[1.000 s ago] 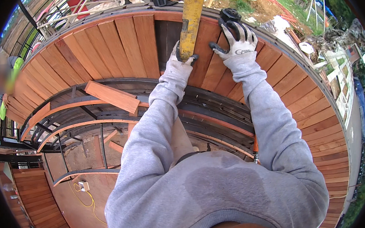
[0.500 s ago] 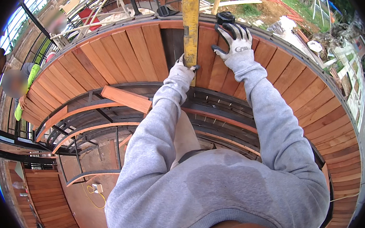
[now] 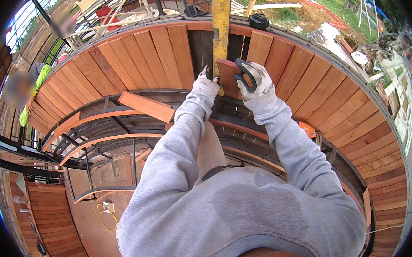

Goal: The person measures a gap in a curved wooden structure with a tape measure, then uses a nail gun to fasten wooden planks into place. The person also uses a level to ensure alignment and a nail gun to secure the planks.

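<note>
My left hand (image 3: 206, 84), in a white and black glove, is closed around the lower end of a long yellow spirit level (image 3: 221, 27). The level points away from me across the curved bench. Just right of it, my gloved right hand (image 3: 255, 79) pinches the edge of a reddish wooden slat (image 3: 229, 74), fingers curled and thumb below. The slat is tilted up out of the row, with its far end raised. Dark backing shows in the gap beyond it. Part of the slat is hidden behind my hand.
Fitted slats (image 3: 151, 56) run along the curve on both sides. A loose board (image 3: 146, 106) lies across the frame at left. On the far rim sit a black tape measure (image 3: 258, 21) and a black clip-like item (image 3: 195, 11). A co-worker's green sleeve (image 3: 43, 78) is at far left.
My right hand has drawn back toward me from the far rim, from spread fingers to a grip. The slat has come up, baring a dark gap. My left hand stays on the level.
</note>
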`<state>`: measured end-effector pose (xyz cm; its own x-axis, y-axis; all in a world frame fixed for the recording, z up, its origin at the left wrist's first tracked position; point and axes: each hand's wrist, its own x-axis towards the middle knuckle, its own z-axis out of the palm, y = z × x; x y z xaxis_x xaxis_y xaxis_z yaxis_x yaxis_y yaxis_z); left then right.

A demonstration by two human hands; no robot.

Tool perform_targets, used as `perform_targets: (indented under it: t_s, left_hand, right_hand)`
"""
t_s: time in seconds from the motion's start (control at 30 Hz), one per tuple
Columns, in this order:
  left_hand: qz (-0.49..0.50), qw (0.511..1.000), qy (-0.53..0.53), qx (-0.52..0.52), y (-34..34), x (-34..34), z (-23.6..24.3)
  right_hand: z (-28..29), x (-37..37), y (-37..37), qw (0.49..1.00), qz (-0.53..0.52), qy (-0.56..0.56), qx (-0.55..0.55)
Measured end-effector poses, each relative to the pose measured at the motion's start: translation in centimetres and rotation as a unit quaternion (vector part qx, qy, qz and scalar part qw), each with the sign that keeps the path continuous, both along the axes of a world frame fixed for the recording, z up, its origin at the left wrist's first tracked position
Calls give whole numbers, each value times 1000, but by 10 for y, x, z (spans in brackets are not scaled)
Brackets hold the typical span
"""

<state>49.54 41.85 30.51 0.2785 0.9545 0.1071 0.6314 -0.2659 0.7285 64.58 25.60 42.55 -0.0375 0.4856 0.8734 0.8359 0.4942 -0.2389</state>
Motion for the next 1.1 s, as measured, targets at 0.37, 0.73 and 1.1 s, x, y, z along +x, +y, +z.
perform_targets:
  t_s: [0.37,0.73,1.1]
  left_hand:
    - [-141,987,-71,-26,-195,-78,82]
    - [-2,902,-331,-279,-277,-119,26]
    - [308,856,-396,-124,-327,-191,-14]
  right_hand:
    - [5,-25,-104,976,148,158,-10]
    - [-74,-20,-47,913,172,193,-315]
    - [-138,-57,-17,733,-91,-182,-649]
